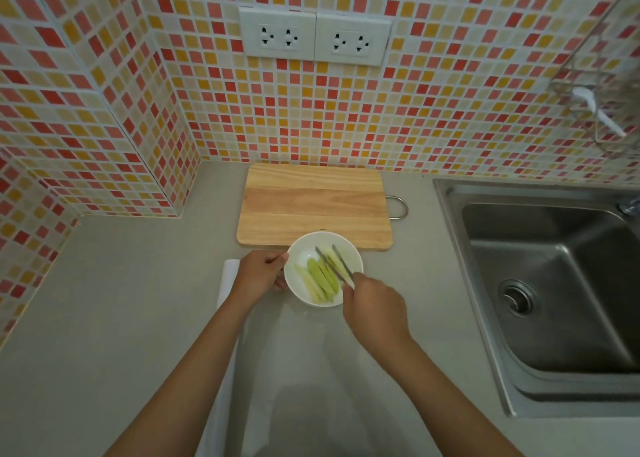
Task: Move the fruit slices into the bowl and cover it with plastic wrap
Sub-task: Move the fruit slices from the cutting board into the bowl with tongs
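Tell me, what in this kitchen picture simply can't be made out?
All in the head view:
- The white roll beside the bowl: mostly hidden under the left hand and forearm.
- Whether the tongs grip a fruit slice: the tips are too small to tell.
- The tongs' handle: covered by the right hand.
- The tap by the sink: cut off by the right edge.
- The hanging wire rack: blurred.

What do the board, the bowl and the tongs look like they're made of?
Board: pale wood with a matte finish; grain lines and joined strips show. Bowl: glossy plain white, probably ceramic, though it could be plastic. Tongs: thin grey arms with a dull shine, likely metal.
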A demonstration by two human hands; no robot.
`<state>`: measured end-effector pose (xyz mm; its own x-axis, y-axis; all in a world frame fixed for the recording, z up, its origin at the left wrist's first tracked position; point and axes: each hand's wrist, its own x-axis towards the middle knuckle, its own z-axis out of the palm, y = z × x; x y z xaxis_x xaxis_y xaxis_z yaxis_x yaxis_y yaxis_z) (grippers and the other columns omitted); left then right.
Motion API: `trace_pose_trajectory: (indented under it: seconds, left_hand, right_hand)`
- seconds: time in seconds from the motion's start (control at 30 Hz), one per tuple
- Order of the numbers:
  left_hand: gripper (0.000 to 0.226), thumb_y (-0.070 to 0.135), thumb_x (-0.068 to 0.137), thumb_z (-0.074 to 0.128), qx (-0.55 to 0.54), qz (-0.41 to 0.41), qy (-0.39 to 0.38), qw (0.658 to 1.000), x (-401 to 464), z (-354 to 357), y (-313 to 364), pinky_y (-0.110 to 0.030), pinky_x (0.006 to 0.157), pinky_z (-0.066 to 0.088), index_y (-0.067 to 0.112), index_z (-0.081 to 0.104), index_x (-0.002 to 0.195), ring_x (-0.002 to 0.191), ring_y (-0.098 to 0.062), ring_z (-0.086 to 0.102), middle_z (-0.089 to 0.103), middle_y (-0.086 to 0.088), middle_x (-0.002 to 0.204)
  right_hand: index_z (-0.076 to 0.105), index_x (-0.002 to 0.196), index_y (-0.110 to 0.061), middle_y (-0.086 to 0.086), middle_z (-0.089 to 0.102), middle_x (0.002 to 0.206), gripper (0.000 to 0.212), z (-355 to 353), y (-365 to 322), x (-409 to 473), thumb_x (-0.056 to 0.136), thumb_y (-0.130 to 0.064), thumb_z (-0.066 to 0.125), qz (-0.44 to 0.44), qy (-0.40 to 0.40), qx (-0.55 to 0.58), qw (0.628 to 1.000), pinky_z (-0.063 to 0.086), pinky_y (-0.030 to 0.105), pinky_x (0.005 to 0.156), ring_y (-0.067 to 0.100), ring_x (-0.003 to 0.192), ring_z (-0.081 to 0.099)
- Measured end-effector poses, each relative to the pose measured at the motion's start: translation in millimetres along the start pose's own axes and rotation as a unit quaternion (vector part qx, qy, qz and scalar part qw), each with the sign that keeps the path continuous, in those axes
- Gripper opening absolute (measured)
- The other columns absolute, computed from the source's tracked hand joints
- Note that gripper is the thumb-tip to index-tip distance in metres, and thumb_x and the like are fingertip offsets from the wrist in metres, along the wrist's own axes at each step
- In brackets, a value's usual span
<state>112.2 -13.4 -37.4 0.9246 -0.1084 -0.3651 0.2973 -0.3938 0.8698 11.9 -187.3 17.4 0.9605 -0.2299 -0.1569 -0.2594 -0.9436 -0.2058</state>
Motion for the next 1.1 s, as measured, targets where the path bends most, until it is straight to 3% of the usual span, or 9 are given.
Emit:
trace_pose_trajectory:
  seconds: [0.13,0.3,0.47,0.6,0.73,0.83,0.9,0.97,1.1]
  left_hand:
    - [0.018,0.024,0.093,0.057,-0.002,0.0,0.001,1.0,2,0,1,-0.023,0.052,0.053,0.021,0.074,0.089,0.054,-0.016,0.069,0.075,-0.008,0.078]
    - [0.022,0.024,0.093,0.058,0.009,0.015,0.0,1.0,2,0,1,-0.026,0.055,0.056,0.029,0.072,0.077,0.058,-0.02,0.071,0.075,-0.01,0.078]
    - [0.022,0.024,0.092,0.058,-0.006,0.011,0.0,1.0,1,-2,0,-0.028,0.058,0.058,0.032,0.073,0.078,0.06,-0.019,0.071,0.075,0.001,0.072]
    - [0.018,0.025,0.092,0.059,-0.005,0.004,-0.002,1.0,-2,-4,1,-0.02,0.052,0.054,0.03,0.074,0.084,0.058,-0.017,0.071,0.074,0.002,0.069]
    - [0.019,0.027,0.094,0.057,-0.002,-0.002,-0.014,1.0,-5,-3,4,-0.015,0.047,0.049,0.032,0.072,0.084,0.058,-0.016,0.07,0.075,-0.001,0.076]
    - [0.02,0.03,0.095,0.055,0.006,-0.005,-0.032,0.999,-8,-4,5,-0.015,0.047,0.049,0.037,0.07,0.085,0.06,-0.017,0.072,0.075,0.008,0.08]
    - [0.018,0.031,0.094,0.055,0.002,-0.008,-0.044,0.999,-10,-4,4,-0.019,0.051,0.054,0.037,0.07,0.086,0.06,-0.019,0.073,0.073,0.013,0.085]
    - [0.016,0.03,0.094,0.056,-0.002,-0.012,-0.048,0.999,-12,-3,2,-0.024,0.053,0.057,0.031,0.072,0.094,0.06,-0.021,0.073,0.072,0.012,0.089]
    - [0.021,0.017,0.095,0.054,0.018,-0.005,-0.037,0.999,-16,1,2,-0.022,0.052,0.057,0.012,0.073,0.101,0.057,-0.019,0.072,0.074,0.0,0.074]
  right_hand:
    - [0.062,0.101,-0.008,0.013,0.069,0.095,0.032,-21,16,55,0.096,-0.031,0.041,0.071,0.101,0.028,0.992,0.035,0.031,0.063,0.035,0.088,0.065]
    - [0.065,0.104,-0.006,0.012,0.07,0.104,0.028,-4,28,146,0.097,-0.022,0.043,0.145,0.062,0.042,0.987,0.038,0.03,0.066,0.031,0.096,0.066]
    - [0.065,0.107,-0.006,0.011,0.061,0.114,0.027,24,27,176,0.091,-0.011,0.044,0.142,0.041,0.008,0.989,0.047,0.035,0.073,0.029,0.103,0.06]
    - [0.065,0.11,-0.006,0.011,0.053,0.119,0.03,35,29,181,0.089,-0.01,0.043,0.139,0.032,-0.013,0.99,0.047,0.037,0.076,0.028,0.106,0.057]
    - [0.055,0.119,-0.005,0.013,0.052,0.122,0.035,25,31,176,0.094,-0.027,0.044,0.142,0.049,0.021,0.988,0.047,0.037,0.076,0.031,0.105,0.059]
    - [0.061,0.106,-0.008,0.012,0.064,0.105,0.042,16,39,150,0.096,-0.042,0.039,0.131,0.088,0.068,0.985,0.043,0.034,0.068,0.032,0.093,0.063]
    - [0.065,0.082,-0.011,0.009,0.067,0.083,0.046,20,45,119,0.097,-0.043,0.036,0.125,0.063,0.121,0.983,0.04,0.03,0.062,0.03,0.079,0.063]
    - [0.055,0.061,-0.015,0.004,0.059,0.064,0.045,26,44,88,0.096,-0.039,0.04,0.112,0.004,0.197,0.974,0.04,0.03,0.056,0.027,0.066,0.057]
    - [0.058,0.063,0.0,0.012,0.056,0.053,0.039,36,37,58,0.096,-0.017,0.043,0.103,-0.048,0.306,0.945,0.049,0.032,0.049,0.02,0.037,0.049]
